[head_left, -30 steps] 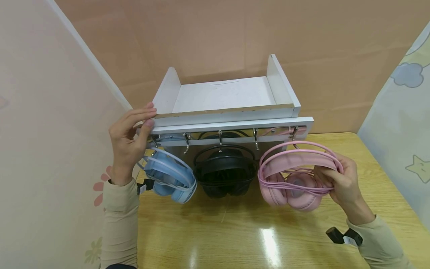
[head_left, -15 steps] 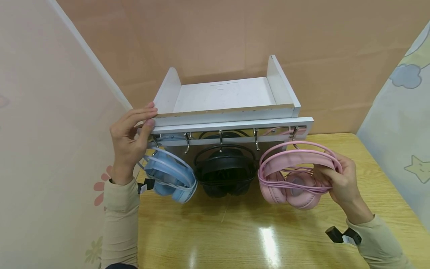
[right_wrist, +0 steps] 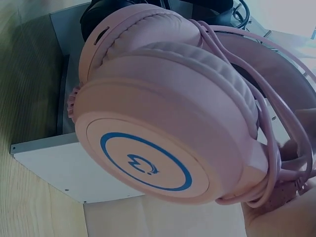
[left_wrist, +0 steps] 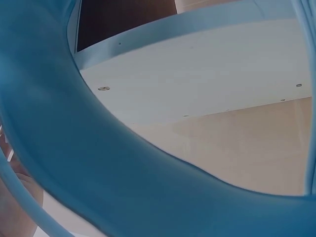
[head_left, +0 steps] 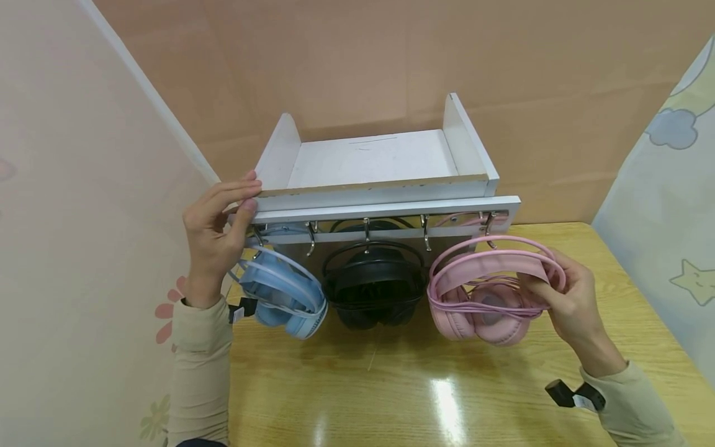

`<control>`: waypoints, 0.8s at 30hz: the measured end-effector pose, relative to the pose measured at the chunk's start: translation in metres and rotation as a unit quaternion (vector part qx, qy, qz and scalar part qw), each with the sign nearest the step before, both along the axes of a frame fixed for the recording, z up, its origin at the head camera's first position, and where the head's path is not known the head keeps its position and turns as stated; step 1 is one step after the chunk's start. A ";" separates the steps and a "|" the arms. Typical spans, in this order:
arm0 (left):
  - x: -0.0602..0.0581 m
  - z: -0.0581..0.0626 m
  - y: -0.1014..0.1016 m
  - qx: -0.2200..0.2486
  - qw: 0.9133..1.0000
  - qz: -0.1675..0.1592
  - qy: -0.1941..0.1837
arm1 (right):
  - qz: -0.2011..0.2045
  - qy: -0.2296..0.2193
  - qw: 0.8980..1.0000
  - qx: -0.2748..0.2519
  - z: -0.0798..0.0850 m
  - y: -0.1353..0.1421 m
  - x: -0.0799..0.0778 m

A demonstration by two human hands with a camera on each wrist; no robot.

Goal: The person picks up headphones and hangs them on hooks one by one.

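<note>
Pink headphones [head_left: 488, 267], with their pink cable wound round them, are in my right hand [head_left: 566, 304]; thumb and fingers grip the right side of the headband. The band is at the rightmost hook [head_left: 490, 233]; I cannot tell whether it bears on it. In the right wrist view an ear cup of the pink headphones [right_wrist: 163, 128] fills the middle. My left hand [head_left: 218, 230] holds the left front corner of the white shelf [head_left: 368, 195], fingers on top and thumb in front. Below that hand hang light blue headphones [head_left: 285, 288], whose band [left_wrist: 123, 163] crosses the left wrist view.
Black headphones [head_left: 374, 282] hang at the middle hook. Hooks with nothing on them stand either side of it. A wooden table [head_left: 346, 385] lies beneath. A patterned wall [head_left: 100, 217] rises close on the left, another [head_left: 670, 248] on the right.
My right hand has shifted slightly left, with the right side of the pink headphones turning a little inward. The left hand, the shelf and the other headphones have stayed practically in place.
</note>
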State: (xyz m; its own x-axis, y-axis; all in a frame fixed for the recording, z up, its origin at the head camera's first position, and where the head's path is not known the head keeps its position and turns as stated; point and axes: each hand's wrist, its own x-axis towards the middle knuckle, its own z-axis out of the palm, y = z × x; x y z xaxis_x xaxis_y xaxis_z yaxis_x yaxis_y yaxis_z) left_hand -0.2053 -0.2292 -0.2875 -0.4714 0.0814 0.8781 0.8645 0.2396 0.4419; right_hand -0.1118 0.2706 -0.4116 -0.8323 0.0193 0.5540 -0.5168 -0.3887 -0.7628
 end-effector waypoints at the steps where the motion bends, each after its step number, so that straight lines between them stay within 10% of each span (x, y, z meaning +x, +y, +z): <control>1: 0.000 0.000 0.000 0.000 1.000 0.000 0.000 | 0.001 0.001 1.000 0.004 0.000 0.000 0.000; 18: 0.001 -0.002 0.002 0.000 1.000 0.003 0.006 | -0.014 -0.004 0.995 0.101 -0.002 0.011 0.006; 24: 0.008 -0.009 -0.010 -0.069 0.997 0.040 0.013 | 0.020 0.074 0.985 0.156 0.006 0.033 0.002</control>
